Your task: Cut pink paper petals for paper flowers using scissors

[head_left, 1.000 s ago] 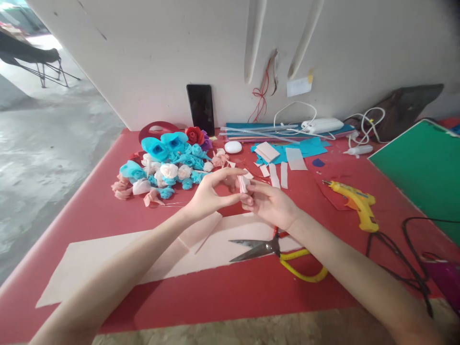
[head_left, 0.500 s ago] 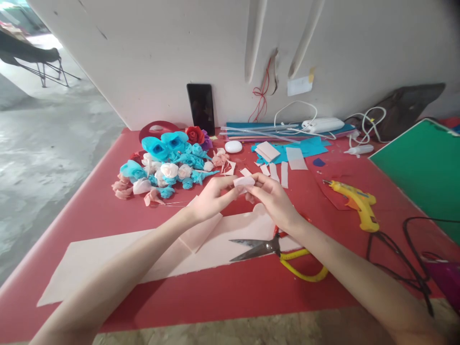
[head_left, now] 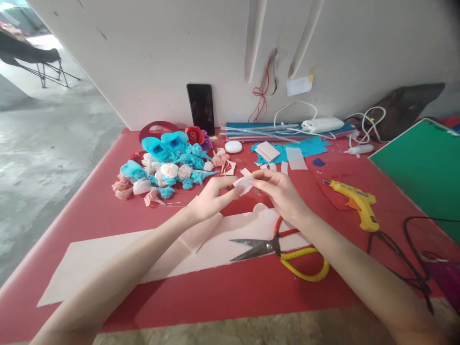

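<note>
A small piece of pale pink paper (head_left: 244, 183) is pinched between my two hands above the red table. My left hand (head_left: 214, 197) grips its left end between thumb and fingers. On its right end, the thumb and fingers of my right hand (head_left: 278, 190) are closed. Beneath my wrists lies a long pale pink sheet (head_left: 215, 254), with a smaller folded piece (head_left: 201, 230) on top. Scissors (head_left: 268, 247) with one red and one yellow handle rest partly open on the sheet, close to my right forearm.
Crepe paper flowers (head_left: 168, 165) in blue, white, pink and red are heaped at the left. Behind stand a black phone (head_left: 200, 109) and a white case (head_left: 233, 146). Paper strips (head_left: 296, 159) lie beyond my hands. A yellow glue gun (head_left: 355, 201) and green board (head_left: 427, 177) are right.
My right hand has shifted slightly right and up, now covering more of the cut strips. The paper piece has tilted, its right side higher. My left hand stays nearly in place.
</note>
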Available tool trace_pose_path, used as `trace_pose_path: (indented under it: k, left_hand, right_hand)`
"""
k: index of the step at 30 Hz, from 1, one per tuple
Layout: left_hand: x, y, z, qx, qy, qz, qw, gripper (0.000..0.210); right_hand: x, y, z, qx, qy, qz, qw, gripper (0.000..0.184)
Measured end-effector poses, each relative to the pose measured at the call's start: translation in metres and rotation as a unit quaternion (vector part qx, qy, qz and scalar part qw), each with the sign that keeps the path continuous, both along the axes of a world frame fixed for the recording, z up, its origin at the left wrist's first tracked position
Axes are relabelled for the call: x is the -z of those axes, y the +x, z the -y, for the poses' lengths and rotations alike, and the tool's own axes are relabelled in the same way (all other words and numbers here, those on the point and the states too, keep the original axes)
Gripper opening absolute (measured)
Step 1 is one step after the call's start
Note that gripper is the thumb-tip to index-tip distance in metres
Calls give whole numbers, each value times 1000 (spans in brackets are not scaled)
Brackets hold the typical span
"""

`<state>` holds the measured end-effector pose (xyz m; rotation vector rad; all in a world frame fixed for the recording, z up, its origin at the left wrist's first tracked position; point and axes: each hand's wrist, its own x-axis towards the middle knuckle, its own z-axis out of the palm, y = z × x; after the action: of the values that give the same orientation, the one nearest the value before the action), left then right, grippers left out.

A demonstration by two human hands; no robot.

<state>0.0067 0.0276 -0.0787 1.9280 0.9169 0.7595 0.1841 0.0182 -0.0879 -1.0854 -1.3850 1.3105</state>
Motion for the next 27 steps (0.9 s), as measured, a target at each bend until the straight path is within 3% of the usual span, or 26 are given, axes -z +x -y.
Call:
trace_pose_path:
  k: [4,8,12,21,27]
  left_hand:
    - [2,-2,-4,59,-27,-137,988,22]
    - [16,-5,-7,85,-51,-254,962,19]
    - [24,-4,-5,88,-47,-279,955,14]
    - [11,0,7,67,-40,-320,944,12]
    - [12,0,11,63,-3,-330,942,13]
  right_hand:
    - [-5,10,-9,-4,15,96,995,13]
    - [0,17,-16,-38,24,210,977,6]
    - [13,14,-15,-80,30,281,956,7]
    - [29,8,-11,-128,68,333,932,10]
    - [33,7,-8,-146,80,350,922,11]
